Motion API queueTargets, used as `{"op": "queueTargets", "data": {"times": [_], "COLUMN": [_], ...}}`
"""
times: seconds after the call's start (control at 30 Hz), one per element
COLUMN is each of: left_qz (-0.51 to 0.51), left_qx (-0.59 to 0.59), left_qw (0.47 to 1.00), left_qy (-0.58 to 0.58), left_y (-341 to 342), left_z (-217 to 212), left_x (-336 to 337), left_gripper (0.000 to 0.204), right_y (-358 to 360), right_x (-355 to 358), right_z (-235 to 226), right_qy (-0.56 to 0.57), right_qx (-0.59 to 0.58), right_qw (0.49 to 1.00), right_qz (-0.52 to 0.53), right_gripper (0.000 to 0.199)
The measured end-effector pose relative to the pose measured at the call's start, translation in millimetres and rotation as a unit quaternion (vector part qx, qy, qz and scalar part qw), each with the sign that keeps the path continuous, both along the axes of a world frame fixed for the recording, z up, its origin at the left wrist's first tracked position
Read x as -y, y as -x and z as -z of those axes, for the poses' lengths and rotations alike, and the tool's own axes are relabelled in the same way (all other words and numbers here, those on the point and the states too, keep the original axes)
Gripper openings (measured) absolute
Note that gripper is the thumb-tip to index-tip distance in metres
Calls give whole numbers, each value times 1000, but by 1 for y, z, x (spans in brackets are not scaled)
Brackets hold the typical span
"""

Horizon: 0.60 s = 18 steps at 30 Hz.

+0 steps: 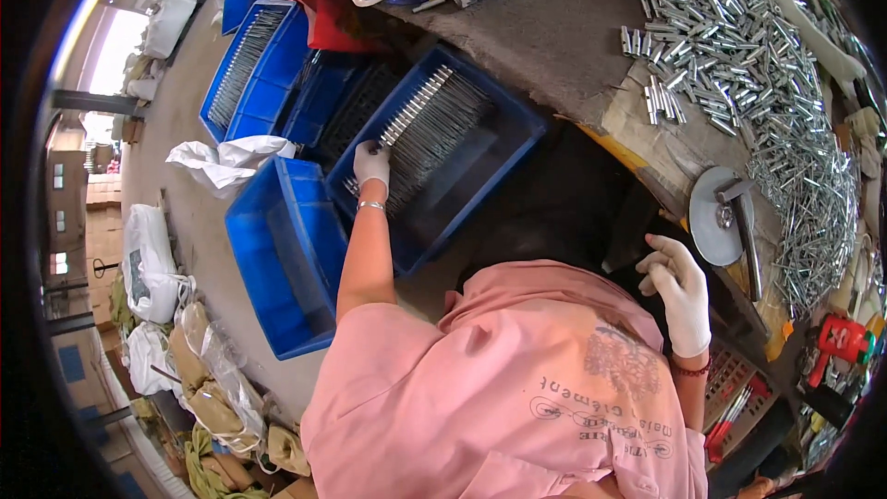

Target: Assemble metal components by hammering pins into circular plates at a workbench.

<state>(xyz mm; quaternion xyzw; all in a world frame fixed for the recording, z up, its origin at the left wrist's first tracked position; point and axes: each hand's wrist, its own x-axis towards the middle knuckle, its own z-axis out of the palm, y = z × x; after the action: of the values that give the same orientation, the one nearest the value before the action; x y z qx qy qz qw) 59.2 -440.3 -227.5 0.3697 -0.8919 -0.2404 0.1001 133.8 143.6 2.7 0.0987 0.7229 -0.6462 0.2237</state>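
Left hand (371, 164): in a white glove; reaches down into the blue bin (517, 134) on the floor; fingers curled on the ends of the metal rods (434, 125)
Rods: lie in a row inside the bin
Right hand (679, 288): gloved; fingers loosely bent, holding nothing; beside the round disc (716, 217) on the table (554, 46)
Empty bin (254, 249): just beside the left arm

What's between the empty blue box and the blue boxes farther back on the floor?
In the head view, a crumpled white bag lies between the empty blue box and the farther blue boxes.
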Motion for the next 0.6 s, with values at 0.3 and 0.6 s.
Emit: {"op": "queueTargets", "data": {"times": [0.3, 0.6], "left_qz": [54, 532], "left_qx": [-256, -204], "left_qw": [965, 819], "left_qy": [20, -75], "left_y": [48, 106], "left_z": [-74, -240], "left_x": [-96, -341], "left_gripper": [28, 32], "right_y": [-4, -9], "right_x": [-12, -12], "right_z": [7, -10], "right_qy": [4, -73], "right_qx": [-12, -111], "right_qw": [1000, 989], "right_qz": [-10, -59], "right_gripper": [39, 22]}}
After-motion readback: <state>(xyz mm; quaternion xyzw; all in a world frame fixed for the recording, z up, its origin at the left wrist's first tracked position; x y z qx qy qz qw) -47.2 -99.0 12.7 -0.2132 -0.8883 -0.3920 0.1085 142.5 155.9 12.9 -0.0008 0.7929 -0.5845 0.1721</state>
